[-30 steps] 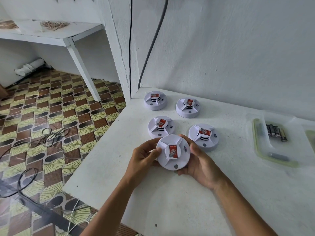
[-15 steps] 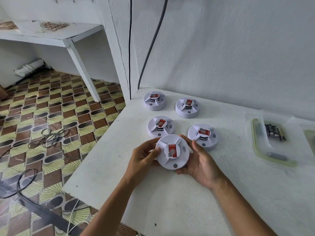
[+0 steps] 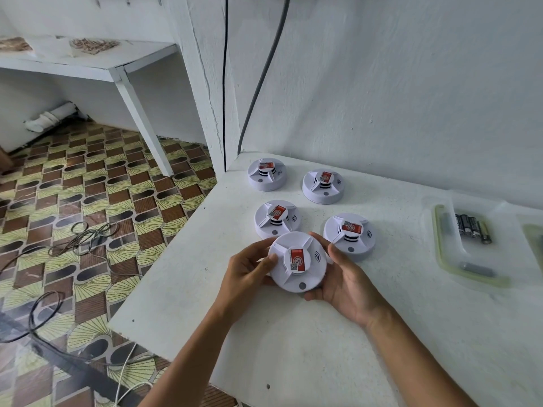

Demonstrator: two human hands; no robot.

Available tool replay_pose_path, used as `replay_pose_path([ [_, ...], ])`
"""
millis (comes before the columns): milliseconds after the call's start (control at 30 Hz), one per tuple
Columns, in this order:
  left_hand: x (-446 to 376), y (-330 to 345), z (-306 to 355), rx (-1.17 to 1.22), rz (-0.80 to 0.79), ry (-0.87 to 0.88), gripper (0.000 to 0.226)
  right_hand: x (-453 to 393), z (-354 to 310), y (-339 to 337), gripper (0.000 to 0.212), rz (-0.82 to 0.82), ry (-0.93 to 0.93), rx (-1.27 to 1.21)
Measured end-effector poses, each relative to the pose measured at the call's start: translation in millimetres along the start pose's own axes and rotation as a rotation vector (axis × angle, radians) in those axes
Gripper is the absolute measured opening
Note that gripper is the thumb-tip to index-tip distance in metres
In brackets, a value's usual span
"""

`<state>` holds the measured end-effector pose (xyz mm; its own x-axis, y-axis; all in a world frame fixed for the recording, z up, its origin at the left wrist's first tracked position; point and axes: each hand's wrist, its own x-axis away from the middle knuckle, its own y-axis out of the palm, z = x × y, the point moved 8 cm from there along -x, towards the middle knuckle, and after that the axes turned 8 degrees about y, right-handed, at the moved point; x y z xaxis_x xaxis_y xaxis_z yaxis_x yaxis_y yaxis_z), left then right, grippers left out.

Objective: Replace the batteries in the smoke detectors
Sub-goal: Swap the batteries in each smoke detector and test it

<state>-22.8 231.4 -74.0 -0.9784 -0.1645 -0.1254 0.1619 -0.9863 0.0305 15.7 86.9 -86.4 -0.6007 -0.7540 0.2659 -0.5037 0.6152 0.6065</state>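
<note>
Both hands are on the detector (image 3: 297,262), held face-up just above the near part of the table (image 3: 293,348). Left hand (image 3: 245,273) curls around its left rim with the thumb on top; right hand (image 3: 343,284) cups the right rim and underside. So it's grasped from both sides, nothing released. The battery door is probably underneath, so it looks like it needs a flip or twist next. Four more detectors (image 3: 276,218) sit just beyond it, and the batteries (image 3: 471,227) lie well off to its right, nearer the right hand.
</note>
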Motion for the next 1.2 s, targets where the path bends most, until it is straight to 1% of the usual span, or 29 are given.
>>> replay_pose_path([
  [333, 0.2, -0.5, -0.7, -0.008, 0.008, 0.003, 0.035, -1.3, 1.3, -4.0, 0.072, 0.016, -0.005, 0.003],
  [467, 0.5, -0.4, -0.3, -0.008, 0.007, 0.005, 0.035, -1.4, 1.4, -5.1, 0.078, 0.019, -0.006, 0.012],
  [667, 0.2, -0.5, -0.2, -0.023, 0.012, 0.010, 0.034, 0.0, 0.9, -3.4, 0.070, 0.007, -0.014, 0.014],
  [800, 0.4, 0.0, 1.2, -0.020, 0.010, 0.014, 0.033, -1.2, 2.5, -6.2, 0.080, 0.032, -0.001, 0.001],
  [1000, 1.6, 0.1, 3.6, -0.011, 0.015, 0.022, 0.030, 0.3, 0.9, -4.1, 0.072, 0.021, -0.011, -0.007],
  [1133, 1.4, 0.1, 4.3, -0.031, 0.019, 0.022, 0.028, 0.3, 1.0, -4.3, 0.080, 0.029, -0.007, 0.009],
  [1200, 1.4, 0.1, 3.8, -0.033, 0.018, 0.023, 0.031, 0.7, 0.8, -4.4, 0.082, 0.030, -0.008, 0.018],
])
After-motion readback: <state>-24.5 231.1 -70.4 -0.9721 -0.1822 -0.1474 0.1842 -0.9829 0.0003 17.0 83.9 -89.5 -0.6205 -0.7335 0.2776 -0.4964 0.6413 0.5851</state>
